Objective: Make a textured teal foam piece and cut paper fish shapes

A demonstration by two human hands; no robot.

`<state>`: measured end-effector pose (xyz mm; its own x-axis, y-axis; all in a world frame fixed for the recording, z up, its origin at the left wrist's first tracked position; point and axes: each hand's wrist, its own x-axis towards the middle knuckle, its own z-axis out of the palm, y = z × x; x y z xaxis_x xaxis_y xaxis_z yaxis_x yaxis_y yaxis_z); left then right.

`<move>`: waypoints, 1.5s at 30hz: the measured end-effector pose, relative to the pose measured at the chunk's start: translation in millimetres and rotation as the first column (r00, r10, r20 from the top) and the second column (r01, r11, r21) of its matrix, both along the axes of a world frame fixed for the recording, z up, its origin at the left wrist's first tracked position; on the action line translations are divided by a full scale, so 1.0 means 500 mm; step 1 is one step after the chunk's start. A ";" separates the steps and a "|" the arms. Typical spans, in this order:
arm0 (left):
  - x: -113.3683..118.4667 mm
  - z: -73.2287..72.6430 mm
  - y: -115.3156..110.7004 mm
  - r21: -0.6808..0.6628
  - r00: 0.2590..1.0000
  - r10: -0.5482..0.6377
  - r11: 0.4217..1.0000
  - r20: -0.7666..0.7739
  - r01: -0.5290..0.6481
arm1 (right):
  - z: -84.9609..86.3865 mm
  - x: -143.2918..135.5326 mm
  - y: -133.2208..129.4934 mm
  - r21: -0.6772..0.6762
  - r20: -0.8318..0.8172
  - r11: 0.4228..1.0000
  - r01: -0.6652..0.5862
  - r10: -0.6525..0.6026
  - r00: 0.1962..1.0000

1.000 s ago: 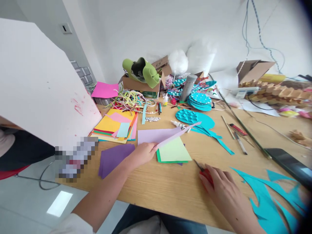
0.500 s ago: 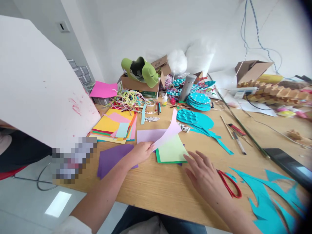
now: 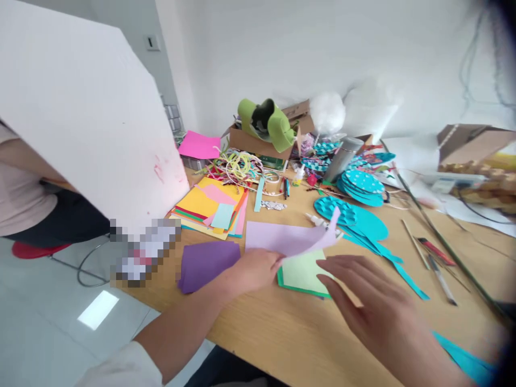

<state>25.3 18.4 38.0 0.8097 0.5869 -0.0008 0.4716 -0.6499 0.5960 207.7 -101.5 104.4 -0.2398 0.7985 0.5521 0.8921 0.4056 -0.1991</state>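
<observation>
lilac sheet (image 3: 309, 245); pale green paper (image 3: 302, 270); purple papers (image 3: 208, 263); white-dotted turquoise disc (image 3: 363, 182)

The red-handled scissors, gripped by the right hand (image 3: 374, 298) one second ago, have been released and are now out of sight. The right hand has been brought across the right edge of the light green sheet (image 3: 301, 269), fingers parted. The free end of the upper lilac sheet (image 3: 309, 246), curled upward half a second ago, has been lowered toward the right. The view has been turned leftward; more of the neighbouring person (image 3: 30, 183) is exposed.
</observation>
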 end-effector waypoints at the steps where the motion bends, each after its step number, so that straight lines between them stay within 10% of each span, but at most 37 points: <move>1: 0.002 -0.004 -0.004 0.033 1.000 0.005 0.999 -0.014 -0.005 | 0.033 -0.015 0.031 0.016 -0.051 0.999 -0.045 0.046 0.998; 5: 0.003 -0.017 -0.018 0.175 0.999 0.002 0.984 -0.048 0.007 | 0.081 -0.092 0.238 -0.322 -0.124 0.941 -0.105 0.068 0.990; 10: -0.002 -0.027 -0.032 0.314 0.997 -0.023 0.948 -0.070 0.044 | -0.011 -0.215 0.505 -0.631 0.050 0.771 0.088 -0.073 0.996; 19: 0.018 -0.051 -0.041 0.368 0.976 -0.040 0.922 -0.213 0.118 | -0.127 -0.291 0.654 -0.723 0.119 0.639 0.262 -0.257 0.959; 23: 0.019 -0.056 -0.042 0.409 0.972 -0.060 0.900 -0.229 0.152 | -0.127 -0.290 0.671 -0.739 0.036 0.632 0.231 -0.306 0.951; 29: 0.017 -0.047 -0.042 0.364 0.971 -0.055 0.921 -0.233 0.139 | -0.082 -0.274 0.643 -0.417 -0.233 0.878 0.235 -0.353 0.906; 35: 0.006 -0.037 -0.044 0.379 0.981 -0.055 0.917 -0.184 0.122 | -0.013 -0.226 0.614 -0.080 -0.469 0.983 0.165 -0.183 0.864; 40: 0.006 -0.033 -0.042 0.346 0.979 -0.067 0.929 -0.193 0.132 | 0.048 -0.138 0.565 -0.146 -0.724 0.988 -0.042 -0.077 0.685; 45: 0.007 -0.035 -0.037 0.288 0.984 -0.057 0.952 -0.171 0.105 | 0.129 -0.009 0.444 -0.479 -0.791 0.776 -0.410 -0.179 0.585</move>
<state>28.6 0.0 20.4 0.8579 0.5130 0.0295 0.4831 -0.8249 0.2936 203.2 120.7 168.9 -0.0812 0.9966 0.0170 0.2169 0.0343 -0.9756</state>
